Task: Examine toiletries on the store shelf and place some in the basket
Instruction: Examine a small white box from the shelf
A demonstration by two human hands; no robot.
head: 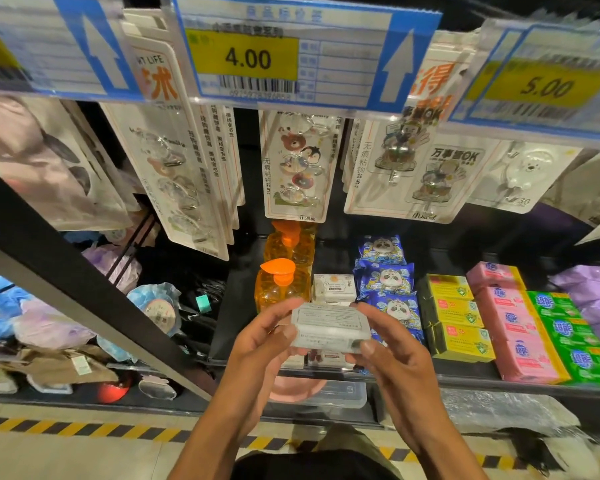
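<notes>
A small white soap box [329,325] with printed text is held up in front of the shelf by both hands. My left hand [267,337] grips its left end, with the thumb over the top edge. My right hand [388,355] grips its right end, the thumb pressed on the front corner. More white boxes of the same kind [334,288] sit on the shelf just behind. No basket is in view.
Orange pump bottles [280,285] stand left of the white boxes. Blue panda packs [387,278], yellow boxes [454,317], pink [513,327] and green [568,334] soap bars fill the shelf to the right. Hook cards [297,168] hang above, under price tags [246,58]. A black upright [66,268] slants at left.
</notes>
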